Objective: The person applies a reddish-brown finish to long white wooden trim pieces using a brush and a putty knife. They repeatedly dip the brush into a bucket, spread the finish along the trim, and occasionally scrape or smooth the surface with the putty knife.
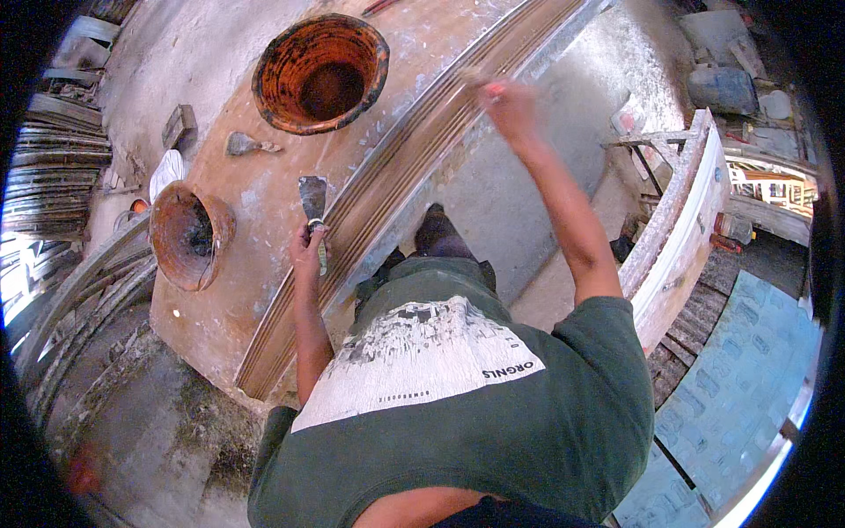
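My left hand (pixel 305 248) is closed round the green handle of a putty knife (pixel 313 199), whose dark, smeared blade points away from me over the table. A long ribbed moulding (pixel 365 195) runs diagonally along the table's near edge, just beside that hand. Farther up the moulding, my right hand (pixel 509 110) is blurred by motion. It grips what looks like a brush (pixel 475 79), with a tan end against the ribs and a bit of red at the fingers.
On the brown table (pixel 220 308) stand a large orange-stained bucket (pixel 268 88) and a smaller rusty pot (pixel 167 233). Between them lie a second scraper (pixel 242 143) and a grey block (pixel 180 127). A white-edged frame (pixel 673 251) and a blue panel (pixel 731 374) are at right.
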A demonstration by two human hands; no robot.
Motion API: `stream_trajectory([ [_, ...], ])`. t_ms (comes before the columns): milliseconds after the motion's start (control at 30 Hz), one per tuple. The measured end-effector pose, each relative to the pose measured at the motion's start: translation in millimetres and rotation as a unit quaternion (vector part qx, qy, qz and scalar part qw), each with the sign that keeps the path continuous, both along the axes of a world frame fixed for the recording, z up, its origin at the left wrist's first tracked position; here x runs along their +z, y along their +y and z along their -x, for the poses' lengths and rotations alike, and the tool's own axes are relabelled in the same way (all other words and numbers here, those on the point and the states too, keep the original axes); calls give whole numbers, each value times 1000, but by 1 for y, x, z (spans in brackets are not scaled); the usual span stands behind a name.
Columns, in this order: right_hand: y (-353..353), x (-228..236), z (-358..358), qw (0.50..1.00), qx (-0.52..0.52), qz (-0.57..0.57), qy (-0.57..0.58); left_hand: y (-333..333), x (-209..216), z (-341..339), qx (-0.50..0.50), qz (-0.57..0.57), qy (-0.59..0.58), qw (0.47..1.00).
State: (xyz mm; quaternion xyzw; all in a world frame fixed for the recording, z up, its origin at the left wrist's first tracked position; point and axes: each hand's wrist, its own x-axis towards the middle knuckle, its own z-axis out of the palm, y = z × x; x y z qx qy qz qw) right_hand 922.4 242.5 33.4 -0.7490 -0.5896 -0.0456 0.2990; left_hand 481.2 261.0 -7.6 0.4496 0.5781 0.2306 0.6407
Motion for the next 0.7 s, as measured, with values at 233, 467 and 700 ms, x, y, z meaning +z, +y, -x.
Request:
stream_trajectory([
  [233,33,-31,112,929,338,142,46,3,-3,-45,2,-11,47,999],
  [467,120,-5,-202,992,19,124,31,-7,-15,-103,70,-135,122,981],
  [700,34,-25,-49,881,323,88,336,-31,38,-235,126,4,74,989],
])
